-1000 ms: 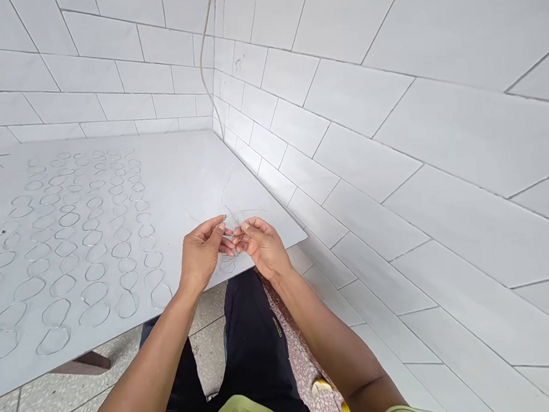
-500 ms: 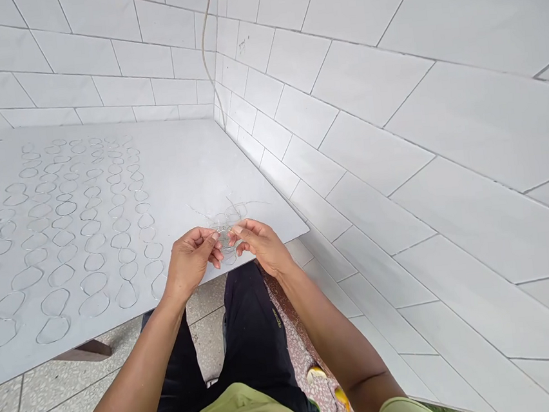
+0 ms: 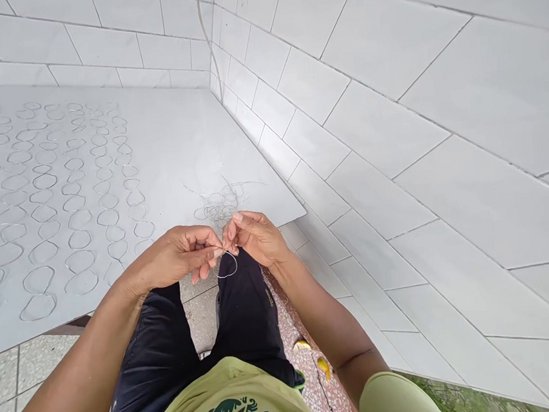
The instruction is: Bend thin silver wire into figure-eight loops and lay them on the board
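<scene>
My left hand (image 3: 194,251) pinches a thin wire loop (image 3: 235,266) between thumb and fingers. The round part of the loop hangs below the fingertips, in front of my dark trousers. My right hand (image 3: 254,236) meets the left at the top of the loop, its fingers closed there; the exact grip on the wire is partly hidden. Just beyond both hands, a tangled pile of wire (image 3: 219,206) lies on the white board (image 3: 167,151). To the left, rows of wire loops shaped like figure eights (image 3: 81,237) are laid out on the same board.
A tiled wall (image 3: 345,128) rises close along the right side, and another tiled wall (image 3: 108,47) stands behind the board. A cable (image 3: 203,25) runs down the corner. Yellow objects (image 3: 323,368) lie on the speckled floor by my right leg.
Both hands have come back from above the wire pile toward my body and now meet. A wire loop shows clearly below the fingers. The view has tilted downward.
</scene>
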{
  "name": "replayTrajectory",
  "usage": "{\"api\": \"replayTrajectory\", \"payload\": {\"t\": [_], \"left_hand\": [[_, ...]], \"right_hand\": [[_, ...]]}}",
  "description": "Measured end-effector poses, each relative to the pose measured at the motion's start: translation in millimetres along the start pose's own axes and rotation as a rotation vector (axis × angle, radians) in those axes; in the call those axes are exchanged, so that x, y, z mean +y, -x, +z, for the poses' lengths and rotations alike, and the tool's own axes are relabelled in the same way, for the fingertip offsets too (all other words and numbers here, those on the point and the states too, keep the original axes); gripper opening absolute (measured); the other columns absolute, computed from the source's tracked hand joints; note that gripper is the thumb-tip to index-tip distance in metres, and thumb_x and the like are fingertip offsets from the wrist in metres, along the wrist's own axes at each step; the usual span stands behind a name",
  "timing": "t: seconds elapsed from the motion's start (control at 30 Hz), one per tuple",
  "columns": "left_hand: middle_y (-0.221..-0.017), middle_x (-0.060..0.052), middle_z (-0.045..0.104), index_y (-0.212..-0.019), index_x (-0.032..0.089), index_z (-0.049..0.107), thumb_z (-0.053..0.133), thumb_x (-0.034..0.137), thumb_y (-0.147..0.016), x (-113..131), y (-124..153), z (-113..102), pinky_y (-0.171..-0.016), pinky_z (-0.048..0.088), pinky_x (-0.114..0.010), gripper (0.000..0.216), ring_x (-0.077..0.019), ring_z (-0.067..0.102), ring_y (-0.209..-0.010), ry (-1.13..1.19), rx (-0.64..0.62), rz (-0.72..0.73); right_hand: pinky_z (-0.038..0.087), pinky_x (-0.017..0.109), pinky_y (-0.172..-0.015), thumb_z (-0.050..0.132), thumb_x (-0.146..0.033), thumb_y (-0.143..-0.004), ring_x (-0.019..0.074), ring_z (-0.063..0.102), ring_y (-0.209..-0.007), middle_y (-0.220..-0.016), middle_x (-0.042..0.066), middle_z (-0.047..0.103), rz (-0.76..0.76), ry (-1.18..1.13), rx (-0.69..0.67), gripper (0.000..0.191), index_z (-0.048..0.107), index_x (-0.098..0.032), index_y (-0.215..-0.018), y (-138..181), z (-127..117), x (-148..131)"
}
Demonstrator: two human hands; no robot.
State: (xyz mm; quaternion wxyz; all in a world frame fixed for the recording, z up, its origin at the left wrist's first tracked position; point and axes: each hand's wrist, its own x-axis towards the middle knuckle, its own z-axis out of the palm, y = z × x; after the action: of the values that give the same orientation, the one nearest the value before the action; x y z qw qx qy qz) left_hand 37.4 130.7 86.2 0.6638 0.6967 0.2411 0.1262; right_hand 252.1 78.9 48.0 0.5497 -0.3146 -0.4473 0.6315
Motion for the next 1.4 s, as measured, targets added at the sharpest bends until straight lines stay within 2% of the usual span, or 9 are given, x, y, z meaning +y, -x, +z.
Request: {"api": "replayTrajectory", "payload": {"t": [0.4,0.53,0.67,0.77,0.9,1.0,1.1,1.2,1.4], "left_hand": [[-0.064,0.0,0.065,-0.085,0.022,0.071,0.061,0.033,-0.099,16,20,-5,-0.049,0.049,-0.021,0.02,-0.0127,0.061,-0.052,-0.192,-0.21,-0.083],[-0.065,-0.002,0.065,-0.083,0.021,0.071,0.064,0.036,-0.097,15,26,-8,-0.048,0.05,-0.022,0.022,-0.0133,0.06,-0.052,-0.166,-0.216,-0.124],[-0.067,-0.002,0.068,-0.086,0.02,0.071,0.066,0.041,-0.098,9,32,-10,-0.049,0.051,-0.022,0.024,-0.0123,0.06,-0.05,-0.097,-0.117,-0.123],[-0.067,-0.002,0.068,-0.088,0.02,0.07,0.066,0.043,-0.098,3,33,-11,-0.05,0.052,-0.022,0.025,-0.0124,0.061,-0.052,-0.061,-0.074,-0.118],[-0.065,-0.001,0.066,-0.09,0.019,0.07,0.068,0.043,-0.097,-1,30,-11,-0.05,0.051,-0.023,0.025,-0.0125,0.06,-0.052,-0.047,-0.084,-0.132],[-0.063,-0.001,0.066,-0.092,0.019,0.071,0.068,0.044,-0.097,-3,28,-12,-0.05,0.05,-0.023,0.026,-0.0123,0.059,-0.052,-0.056,-0.084,-0.135],[-0.068,-0.001,0.067,-0.095,0.019,0.073,0.069,0.045,-0.096,-9,26,-12,-0.055,0.053,-0.024,0.027,-0.0129,0.062,-0.057,-0.023,-0.038,-0.099],[-0.074,-0.002,0.069,-0.091,0.017,0.072,0.072,0.045,-0.095,-17,25,-6,-0.066,0.056,-0.025,0.027,-0.0124,0.064,-0.065,0.054,0.092,-0.034],[-0.079,-0.005,0.071,-0.09,0.015,0.071,0.072,0.051,-0.095,-26,30,32,-0.067,0.057,-0.027,0.035,-0.0159,0.068,-0.073,0.29,0.391,-0.019]], "right_hand": [[0.044,0.026,-0.048,0.068,-0.044,-0.098,0.0142,0.058,-0.051,-0.063,0.007,0.071,-0.014,-0.086,-0.017,0.044,0.07,-0.017,-0.063,20,11,-4],[0.043,0.024,-0.043,0.069,-0.05,-0.097,0.0141,0.056,-0.052,-0.063,0.006,0.069,-0.022,-0.097,0.033,0.046,0.068,-0.018,-0.064,22,5,-6],[0.05,0.027,-0.045,0.05,-0.079,-0.095,0.0211,0.064,-0.076,-0.094,0.012,0.076,-0.043,-0.139,0.124,0.068,0.078,-0.017,-0.103,27,-8,-10],[0.055,0.029,-0.05,0.05,-0.081,-0.093,0.0209,0.064,-0.08,-0.108,0.014,0.076,-0.004,-0.139,0.076,0.073,0.076,-0.016,-0.117,33,-8,-2],[0.056,0.028,-0.053,0.071,-0.053,-0.096,0.0184,0.066,-0.077,-0.108,0.012,0.076,0.027,-0.082,-0.028,0.04,0.077,-0.018,-0.114,39,8,17],[0.056,0.027,-0.054,0.074,-0.042,-0.096,0.0174,0.069,-0.074,-0.098,0.009,0.077,0.014,-0.054,-0.006,0.024,0.079,-0.018,-0.102,36,20,27],[0.057,0.028,-0.055,0.07,-0.046,-0.098,0.0179,0.07,-0.074,-0.091,0.008,0.076,-0.01,-0.06,0.057,0.03,0.079,-0.017,-0.094,31,26,31],[0.058,0.029,-0.059,0.067,-0.049,-0.1,0.0188,0.071,-0.08,-0.096,0.01,0.077,-0.053,-0.07,0.123,0.035,0.079,-0.017,-0.095,30,30,34],[0.062,0.035,-0.076,0.068,-0.05,-0.099,0.0195,0.072,-0.085,-0.097,0.008,0.077,-0.114,-0.099,0.201,0.033,0.08,-0.02,-0.095,33,39,42]]}}
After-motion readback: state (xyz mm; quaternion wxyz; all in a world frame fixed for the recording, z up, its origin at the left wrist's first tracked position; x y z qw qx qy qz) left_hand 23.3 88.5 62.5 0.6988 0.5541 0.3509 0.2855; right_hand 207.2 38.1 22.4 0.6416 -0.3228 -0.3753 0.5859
